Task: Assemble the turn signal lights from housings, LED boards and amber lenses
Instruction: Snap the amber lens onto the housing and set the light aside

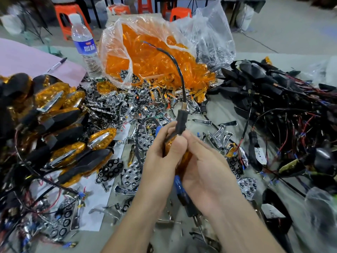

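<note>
Centrally, a light [185,161] is held above the surface [222,106] by both hands. The left hand [160,156] and the right hand [204,161] are curled round its amber body, thumbs pressed by the black stem [181,121]. A cable [179,70] arches up from the stem. Finished lights [60,128] are piled left, bagged lenses [145,57] behind, housings [273,92] right.

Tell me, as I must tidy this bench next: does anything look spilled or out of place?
Yes: the clear plastic bag of amber lenses lies slumped open at the back, lenses spilling from its mouth among loose chrome reflector pieces on the grey table. The left hand and right hand grip a black-stemmed amber turn signal light.
</note>
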`<state>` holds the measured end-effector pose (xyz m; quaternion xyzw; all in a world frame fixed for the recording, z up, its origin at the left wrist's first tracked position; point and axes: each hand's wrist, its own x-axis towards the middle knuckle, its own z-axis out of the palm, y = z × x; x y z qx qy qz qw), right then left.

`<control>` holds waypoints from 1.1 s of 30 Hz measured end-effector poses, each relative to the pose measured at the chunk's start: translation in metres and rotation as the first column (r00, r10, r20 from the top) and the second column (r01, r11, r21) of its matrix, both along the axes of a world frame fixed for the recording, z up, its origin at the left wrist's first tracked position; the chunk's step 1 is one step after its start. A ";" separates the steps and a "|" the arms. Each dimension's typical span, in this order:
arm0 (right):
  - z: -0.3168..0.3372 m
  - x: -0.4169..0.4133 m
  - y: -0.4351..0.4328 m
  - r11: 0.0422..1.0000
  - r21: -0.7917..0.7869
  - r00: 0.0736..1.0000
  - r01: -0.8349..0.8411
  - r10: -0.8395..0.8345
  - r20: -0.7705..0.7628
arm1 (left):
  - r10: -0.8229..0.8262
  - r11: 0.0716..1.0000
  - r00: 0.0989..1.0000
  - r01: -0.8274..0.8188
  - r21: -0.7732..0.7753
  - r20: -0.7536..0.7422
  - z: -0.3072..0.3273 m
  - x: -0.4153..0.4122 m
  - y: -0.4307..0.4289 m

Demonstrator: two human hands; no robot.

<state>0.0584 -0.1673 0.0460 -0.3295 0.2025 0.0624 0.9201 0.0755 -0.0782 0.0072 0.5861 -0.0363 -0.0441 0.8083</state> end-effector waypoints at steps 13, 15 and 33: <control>-0.007 -0.003 -0.020 0.966 -0.032 0.957 -0.256 0.258 0.134 | -0.021 0.989 0.987 -0.004 0.151 0.162 0.004 0.006 0.012; -0.008 -0.005 -0.028 0.961 -0.074 0.940 -0.267 0.277 0.199 | -0.091 0.990 0.986 0.074 0.124 0.141 0.007 0.004 0.014; -0.025 -0.009 -0.025 0.750 -0.622 0.917 -0.226 0.380 0.125 | 0.096 0.995 0.993 -0.094 0.031 -0.065 -0.005 -0.002 0.027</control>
